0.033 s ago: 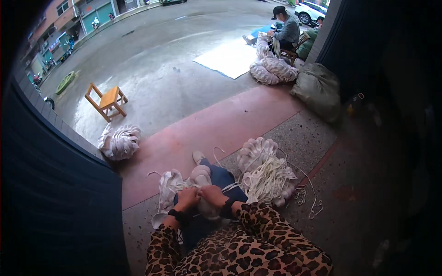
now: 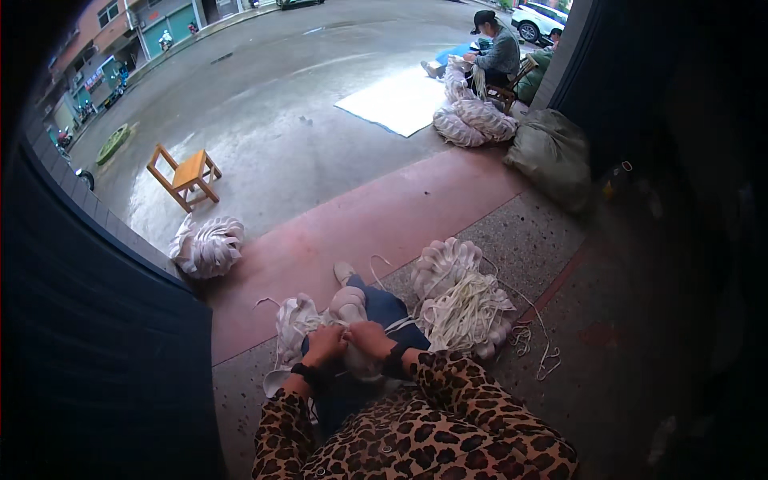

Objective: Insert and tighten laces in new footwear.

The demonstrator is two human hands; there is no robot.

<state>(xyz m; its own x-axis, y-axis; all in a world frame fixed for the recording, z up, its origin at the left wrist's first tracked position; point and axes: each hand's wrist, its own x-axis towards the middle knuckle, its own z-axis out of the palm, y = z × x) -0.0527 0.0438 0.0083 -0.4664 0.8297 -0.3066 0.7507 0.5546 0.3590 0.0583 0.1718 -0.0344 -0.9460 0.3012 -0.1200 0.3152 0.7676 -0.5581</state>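
Note:
My left hand (image 2: 324, 346) and my right hand (image 2: 370, 340) meet over my lap, fingers closed and pinched together. Between and below them is a pale cup-shaped fabric piece (image 2: 362, 365), and both seem to grip its edge; the fingertips hide the exact spot. Just beyond my hands, more pale pink cups (image 2: 349, 302) lie nested on my leg. A bundle of whitish cloth pieces (image 2: 298, 317) sits to the left of them. On the right, a heap of nested cups (image 2: 445, 264) carries a tangle of cream straps (image 2: 467, 310). One thin strap runs from that heap toward my right hand.
Loose cord (image 2: 549, 364) trails on the speckled floor at right. Another cup bundle (image 2: 208, 246) lies near the dark left door (image 2: 104, 320), below a wooden chair (image 2: 192, 174). A seated person (image 2: 498, 52) works beside more bundles (image 2: 474, 122) and a full sack (image 2: 552, 156).

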